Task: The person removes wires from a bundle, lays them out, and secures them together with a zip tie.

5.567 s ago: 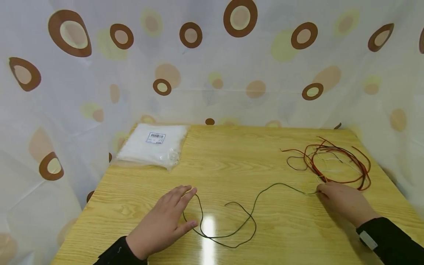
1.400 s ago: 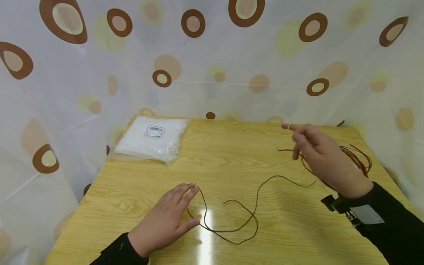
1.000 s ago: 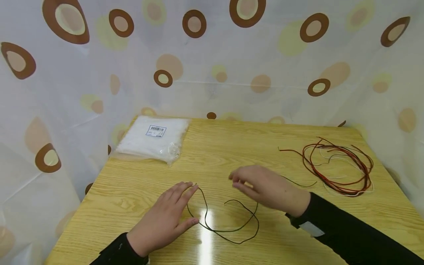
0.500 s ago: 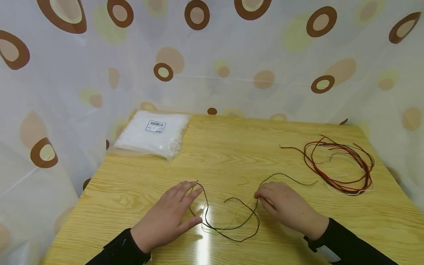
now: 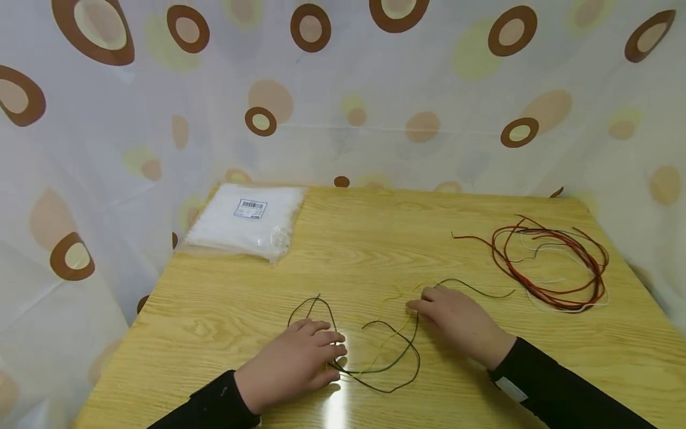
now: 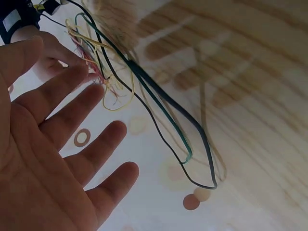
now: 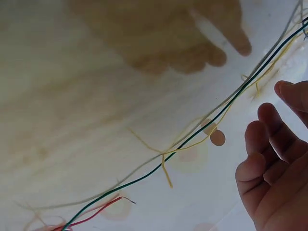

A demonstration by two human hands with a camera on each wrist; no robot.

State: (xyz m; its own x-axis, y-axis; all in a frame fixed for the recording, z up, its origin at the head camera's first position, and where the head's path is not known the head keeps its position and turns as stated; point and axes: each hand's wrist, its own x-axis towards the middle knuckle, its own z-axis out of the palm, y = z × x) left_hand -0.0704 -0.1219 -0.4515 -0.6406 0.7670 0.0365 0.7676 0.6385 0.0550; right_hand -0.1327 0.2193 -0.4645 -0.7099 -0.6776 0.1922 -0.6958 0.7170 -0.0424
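Nearest, count two black sleeves [image 5: 222, 402], with one pale patch [image 5: 511, 389] on the right one, and two hands, both palm down, low over one wooden table [image 5: 364, 238]. Left hand [image 5: 297, 363]: thumb and four fingers [image 6: 98, 149] spread and nearly straight, gripping nothing, over the near loops of dark green wire. Right hand [image 5: 466, 325]: thumb apart, three fingers in sight from the right wrist, loosely bent, holding nothing — close beside the wires there, with a gap. Cannot tell from the head view whether resting on the table.

Between and beneath the hands, see the dark green wire [image 5: 420, 359], curving and crossing over itself, with one free end midway between the hands and another beyond the right hand. Cannot tell whether one length or two. Also see yellow wire [image 7: 167, 172], thinner, at least one piece, lying across the green and forked near the right hand.

Farther off to the right, see one loose coil [image 5: 568, 307] of red, black and white wires — too tangled to count. Well to the left, at the far edge, find one clear bag [image 5: 246, 232] with white contents and one barcode label [image 5: 250, 208]. Behind everything, see a pale hanging sheet [image 5: 343, 155] printed with brown rings and peach and yellow spots.
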